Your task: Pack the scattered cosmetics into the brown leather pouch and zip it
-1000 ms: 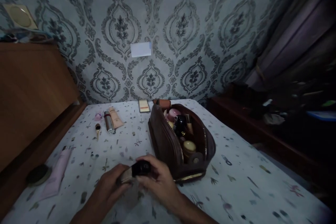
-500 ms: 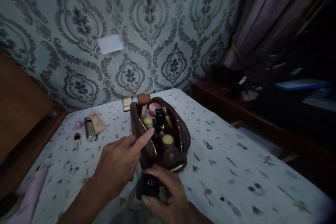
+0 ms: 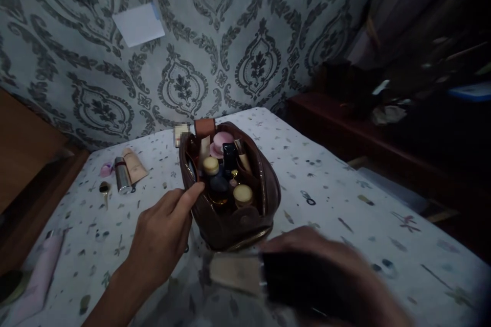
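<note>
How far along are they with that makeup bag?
Mostly filled: jars and bottles stand inside the open brown leather pouch. In hand: the left hand touches its rim while the right hand holds a blurred black-handled brush. Left: a silver tube and pink tube lie on the cloth.

The pouch [image 3: 230, 189] stands mid-bed [image 3: 326, 199], jars [image 3: 243, 194] inside. The left hand [image 3: 161, 235] touches its left rim. Tubes [image 3: 128, 171] lie further left. The right hand [image 3: 326, 281] is before the pouch.

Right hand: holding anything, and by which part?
The right hand grips a blurred brush by its dark handle end; the pale bristles stick out leftward.
</note>
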A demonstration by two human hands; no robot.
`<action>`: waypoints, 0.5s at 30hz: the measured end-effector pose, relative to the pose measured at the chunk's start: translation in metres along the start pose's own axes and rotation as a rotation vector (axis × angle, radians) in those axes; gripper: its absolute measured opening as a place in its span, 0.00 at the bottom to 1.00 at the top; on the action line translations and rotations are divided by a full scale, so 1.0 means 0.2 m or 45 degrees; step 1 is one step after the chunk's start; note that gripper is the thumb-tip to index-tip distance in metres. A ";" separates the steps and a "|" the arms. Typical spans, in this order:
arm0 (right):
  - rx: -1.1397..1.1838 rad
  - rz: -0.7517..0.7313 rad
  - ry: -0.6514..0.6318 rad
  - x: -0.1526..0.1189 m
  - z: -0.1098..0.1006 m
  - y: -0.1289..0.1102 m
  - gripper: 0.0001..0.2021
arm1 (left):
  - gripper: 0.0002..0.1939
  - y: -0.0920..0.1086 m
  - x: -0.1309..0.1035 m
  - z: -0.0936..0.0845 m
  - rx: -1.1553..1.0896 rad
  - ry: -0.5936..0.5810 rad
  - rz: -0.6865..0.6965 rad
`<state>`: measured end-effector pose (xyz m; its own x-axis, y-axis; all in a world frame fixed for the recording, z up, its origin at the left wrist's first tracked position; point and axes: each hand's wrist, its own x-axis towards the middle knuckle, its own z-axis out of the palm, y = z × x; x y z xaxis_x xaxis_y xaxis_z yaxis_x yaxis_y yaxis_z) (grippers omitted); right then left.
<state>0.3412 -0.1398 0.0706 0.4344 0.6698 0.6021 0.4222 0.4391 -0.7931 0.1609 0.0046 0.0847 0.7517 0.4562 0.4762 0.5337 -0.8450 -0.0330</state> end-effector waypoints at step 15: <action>-0.250 0.098 -0.667 0.51 0.00 0.02 0.06 | 0.27 -0.02 -0.05 0.06 -0.053 0.008 0.001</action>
<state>0.3877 -0.0694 0.1281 0.0377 0.9253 0.3774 0.5667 0.2913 -0.7707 0.1554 0.0074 0.0700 0.7495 0.4539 0.4819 0.5166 -0.8562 0.0032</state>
